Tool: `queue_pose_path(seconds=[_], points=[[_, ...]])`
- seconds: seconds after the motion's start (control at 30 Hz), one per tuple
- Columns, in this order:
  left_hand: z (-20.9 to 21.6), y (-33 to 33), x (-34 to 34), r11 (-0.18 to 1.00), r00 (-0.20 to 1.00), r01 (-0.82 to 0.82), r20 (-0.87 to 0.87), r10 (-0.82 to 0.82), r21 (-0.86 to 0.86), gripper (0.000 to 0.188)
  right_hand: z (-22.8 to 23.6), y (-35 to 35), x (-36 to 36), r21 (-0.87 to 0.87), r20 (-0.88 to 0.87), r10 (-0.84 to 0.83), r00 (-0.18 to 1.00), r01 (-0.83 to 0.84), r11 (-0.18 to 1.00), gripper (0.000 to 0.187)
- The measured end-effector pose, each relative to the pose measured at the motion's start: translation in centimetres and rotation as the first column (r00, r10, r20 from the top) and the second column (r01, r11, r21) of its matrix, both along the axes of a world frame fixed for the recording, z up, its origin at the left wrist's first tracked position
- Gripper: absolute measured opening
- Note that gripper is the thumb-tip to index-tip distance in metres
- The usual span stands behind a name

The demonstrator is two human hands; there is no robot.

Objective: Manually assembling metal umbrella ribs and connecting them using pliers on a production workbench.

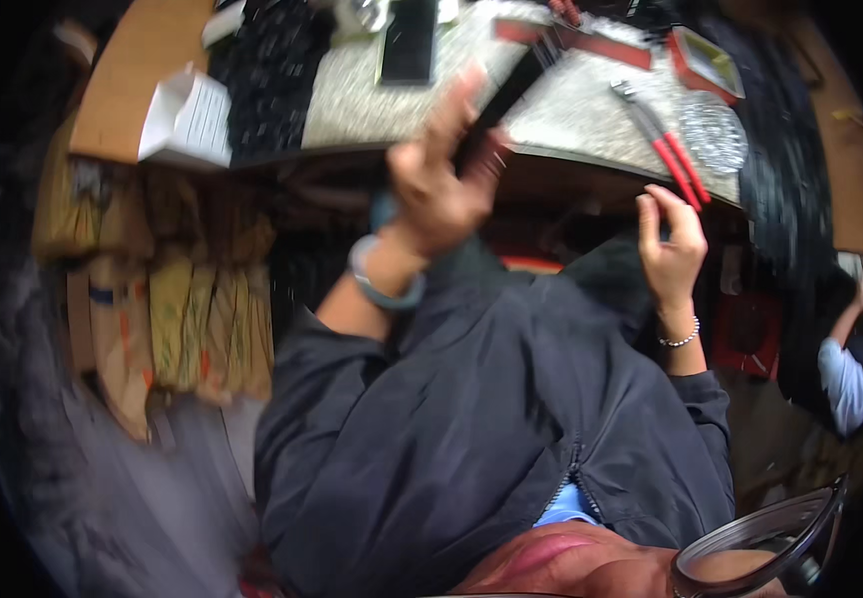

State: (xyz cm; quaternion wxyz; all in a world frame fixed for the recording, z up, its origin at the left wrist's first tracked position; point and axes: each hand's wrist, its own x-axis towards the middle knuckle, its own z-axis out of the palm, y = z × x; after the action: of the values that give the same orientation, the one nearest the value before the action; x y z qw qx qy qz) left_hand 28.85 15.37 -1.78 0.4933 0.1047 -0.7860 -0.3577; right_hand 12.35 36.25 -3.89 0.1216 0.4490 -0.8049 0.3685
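From where I stand, I can't read a single word or number. The open white box [202, 122] over on the left has rows of small print down one side, too fine and blurred to make out; the tan bundles [113, 344] below it show orange marks, possibly lettering.

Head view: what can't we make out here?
All in the head view:
- Left hand: motion blur hides whether it grips the dark strip.
- Right hand: its own curl hides whether it holds anything small.
- Black slab: far end cut off by the top edge.
- Red box: contents blurred.
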Motion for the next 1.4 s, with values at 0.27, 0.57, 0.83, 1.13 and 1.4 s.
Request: queue_pose_path(seconds=[0.27,0.57,0.83,1.13,1.4], points=[[-8.5,0.4,23.7,0.794,0.664,-0.587,0.468,0.583,-0.156,0.046,-2.4,-2.3,2.7,-0.016,0.233,0.149,0.961,-0.149,0.989,0.012],[-27.7,13.0,38.9,0.581,0.159,-0.805,0.9,0.405,-0.119,0.066,-2.3,-3.7,4.8,0.052,0.256,0.201,0.945,-0.221,0.974,0.013],[-23.1,0.8,19.7,0.817,0.782,-0.363,0.623,0.006,0.448,0.078,-1.7,-3.0,4.9,0.032,0.173,0.151,0.973,-0.159,0.987,0.011],[-18.3,3.1,10.6,0.92,0.706,-0.27,0.708,-0.01,0.283,0.087,-1.9,0.3,1.1,-0.023,0.415,0.041,0.909,-0.035,0.999,0.021],[-17.2,2.2,6.9,0.967,0.653,-0.046,0.725,0.219,-0.251,0.071,2.1,8.4,-15.3,0.1,-0.208,-0.444,0.872,0.47,0.877,0.024]])
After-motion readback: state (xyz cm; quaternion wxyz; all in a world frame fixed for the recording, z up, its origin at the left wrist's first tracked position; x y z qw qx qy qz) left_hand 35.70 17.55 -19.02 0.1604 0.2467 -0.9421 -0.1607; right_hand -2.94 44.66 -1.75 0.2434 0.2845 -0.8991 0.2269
